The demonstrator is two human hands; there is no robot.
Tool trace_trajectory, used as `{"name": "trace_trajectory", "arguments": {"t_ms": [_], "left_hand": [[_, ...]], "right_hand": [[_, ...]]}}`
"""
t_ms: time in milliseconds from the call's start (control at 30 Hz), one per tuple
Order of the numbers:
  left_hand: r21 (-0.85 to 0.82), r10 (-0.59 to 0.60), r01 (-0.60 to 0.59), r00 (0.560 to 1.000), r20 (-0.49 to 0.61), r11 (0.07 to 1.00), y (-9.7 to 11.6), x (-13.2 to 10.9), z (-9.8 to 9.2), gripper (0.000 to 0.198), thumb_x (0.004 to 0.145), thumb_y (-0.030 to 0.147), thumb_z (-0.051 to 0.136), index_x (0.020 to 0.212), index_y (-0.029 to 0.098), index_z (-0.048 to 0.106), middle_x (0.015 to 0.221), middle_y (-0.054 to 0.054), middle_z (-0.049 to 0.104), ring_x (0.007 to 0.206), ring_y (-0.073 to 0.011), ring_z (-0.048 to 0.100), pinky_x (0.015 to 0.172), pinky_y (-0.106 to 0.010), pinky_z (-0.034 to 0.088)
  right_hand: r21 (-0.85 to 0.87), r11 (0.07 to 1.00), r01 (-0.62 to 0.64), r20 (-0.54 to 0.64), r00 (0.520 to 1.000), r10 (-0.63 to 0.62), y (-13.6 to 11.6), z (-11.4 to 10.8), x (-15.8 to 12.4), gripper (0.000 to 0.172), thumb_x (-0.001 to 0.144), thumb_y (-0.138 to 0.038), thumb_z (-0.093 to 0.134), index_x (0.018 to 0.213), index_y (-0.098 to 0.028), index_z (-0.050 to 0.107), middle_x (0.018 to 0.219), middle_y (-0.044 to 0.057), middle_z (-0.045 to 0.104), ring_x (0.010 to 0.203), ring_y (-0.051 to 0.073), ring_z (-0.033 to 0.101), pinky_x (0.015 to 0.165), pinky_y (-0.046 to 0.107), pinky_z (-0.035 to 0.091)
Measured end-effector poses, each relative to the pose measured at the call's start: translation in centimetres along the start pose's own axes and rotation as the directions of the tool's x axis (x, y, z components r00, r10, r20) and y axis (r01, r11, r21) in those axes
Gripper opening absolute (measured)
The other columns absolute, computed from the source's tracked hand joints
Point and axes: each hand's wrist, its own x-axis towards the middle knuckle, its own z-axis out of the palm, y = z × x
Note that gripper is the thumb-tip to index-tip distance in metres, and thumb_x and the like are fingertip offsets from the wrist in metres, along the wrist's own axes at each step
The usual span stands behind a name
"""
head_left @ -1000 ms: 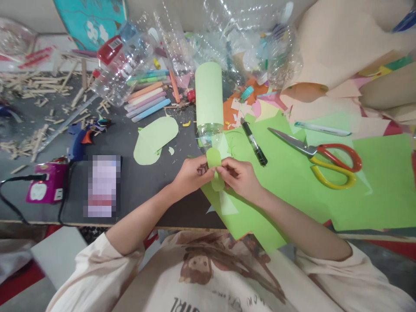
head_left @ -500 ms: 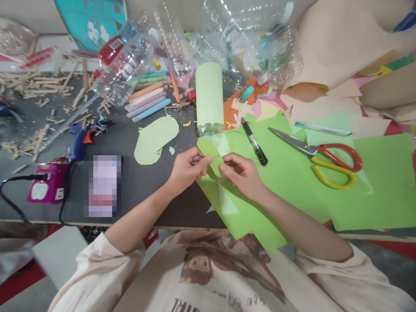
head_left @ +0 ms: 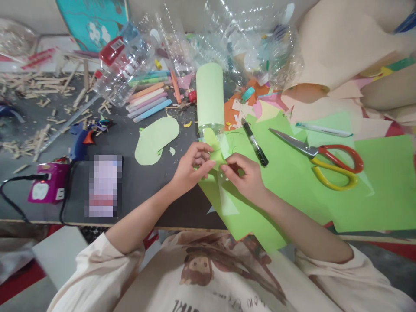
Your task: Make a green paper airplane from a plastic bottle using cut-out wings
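Observation:
Between my hands is a small green paper piece, its rounded top standing just below a clear bottle wrapped in pale green paper. My left hand pinches the piece's left side between thumb and fingers. On its right edge, my right hand closes thumb and fingertips. Both hands are above the near end of the large green sheets. Pale green rounded cutouts lie to the left, and a black pen rests on the green paper to the right.
Scissors lie open at the right, near a capped pen. A phone, a blue glue gun and a magenta box are at the left. Colored sticks and clear plastic bottles sit farther back.
The green piece has turned more upright between my hands. My left hand's fingers have shifted and spread slightly, and my right hand has stayed close to the piece's right edge.

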Motion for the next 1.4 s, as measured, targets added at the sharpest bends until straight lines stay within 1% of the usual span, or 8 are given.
{"name": "trace_trajectory", "arguments": {"t_ms": [167,400,667,933,1033,1167,1300,1400], "left_hand": [[0.042,0.047,-0.05,0.996,0.074,0.998,-0.3,-0.2,-0.2,0.039,0.084,0.046,0.062,0.108,0.02,0.048,0.085,0.001,0.056,0.056,-0.0052,0.057,0.053,-0.017,0.046],[0.061,0.027,-0.035,0.99,0.139,0.998,0.4,-0.3,-0.3,0.043,0.083,0.052,0.06,0.106,0.018,0.051,0.076,0.001,0.058,0.061,-0.0084,0.056,0.057,-0.019,0.045],[-0.095,-0.129,0.145,0.979,0.156,0.985,0.6,-0.3,-0.2,0.045,0.082,0.058,0.057,0.105,0.02,0.049,0.07,0.003,0.06,0.053,-0.0094,0.06,0.054,-0.02,0.048],[-0.117,-0.121,0.152,0.965,0.234,0.981,1.0,-0.1,-0.3,0.036,0.086,0.05,0.055,0.097,0.016,0.058,0.067,0.0,0.064,0.055,-0.0108,0.059,0.056,-0.022,0.049],[-0.105,-0.166,0.194,0.958,0.233,0.975,1.4,-0.1,-0.3,0.033,0.086,0.046,0.054,0.093,0.015,0.061,0.064,-0.001,0.063,0.055,-0.0119,0.059,0.055,-0.023,0.048],[-0.098,-0.226,0.252,0.95,0.216,0.963,1.6,-0.2,-0.2,0.028,0.085,0.042,0.053,0.09,0.016,0.062,0.063,-0.001,0.065,0.053,-0.0132,0.06,0.053,-0.023,0.049],[-0.091,-0.235,0.252,0.958,0.165,0.963,1.5,-0.1,-0.1,0.023,0.084,0.039,0.055,0.088,0.017,0.062,0.069,-0.002,0.07,0.059,-0.0155,0.066,0.058,-0.025,0.053],[-0.122,-0.259,0.28,0.952,0.165,0.952,1.4,-0.1,-0.1,0.025,0.082,0.041,0.059,0.088,0.017,0.062,0.074,-0.003,0.071,0.064,-0.0159,0.068,0.062,-0.026,0.055]], "right_hand": [[-0.035,0.99,0.135,0.067,0.989,-0.132,0.1,0.0,0.1,0.038,0.09,-0.036,0.055,0.059,-0.022,0.039,0.053,-0.004,0.043,0.048,0.009,0.037,0.047,0.024,0.029],[0.019,0.988,0.154,0.197,0.968,-0.154,0.4,0.1,0.0,0.045,0.088,-0.044,0.058,0.055,-0.022,0.037,0.05,-0.005,0.042,0.046,0.01,0.037,0.046,0.025,0.029],[0.013,0.992,0.123,0.028,0.992,-0.123,0.0,-0.3,0.0,0.016,0.088,-0.018,0.051,0.073,-0.023,0.052,0.062,-0.003,0.055,0.053,0.011,0.047,0.051,0.026,0.038],[-0.099,0.975,0.201,-0.152,0.965,-0.214,0.5,-0.3,0.1,0.01,0.085,-0.016,0.055,0.081,-0.025,0.057,0.072,-0.001,0.056,0.066,0.014,0.054,0.058,0.03,0.044],[-0.184,0.959,0.217,-0.224,0.94,-0.256,0.6,-0.3,0.2,0.007,0.085,-0.02,0.058,0.08,-0.026,0.059,0.084,0.002,0.055,0.081,0.018,0.058,0.068,0.036,0.05],[-0.139,0.978,0.153,-0.205,0.962,-0.18,0.6,-0.3,0.2,0.007,0.086,-0.021,0.057,0.081,-0.025,0.06,0.108,0.007,0.057,0.104,0.023,0.058,0.082,0.043,0.051],[0.0,0.992,0.125,-0.141,0.982,-0.124,0.8,-0.3,0.1,0.008,0.086,-0.019,0.057,0.083,-0.025,0.061,0.094,0.004,0.063,0.092,0.02,0.062,0.081,0.042,0.053],[0.039,0.992,0.119,-0.169,0.979,-0.111,1.0,-0.2,0.2,0.01,0.084,-0.016,0.06,0.084,-0.025,0.063,0.091,0.004,0.062,0.089,0.02,0.061,0.079,0.04,0.053]]}}
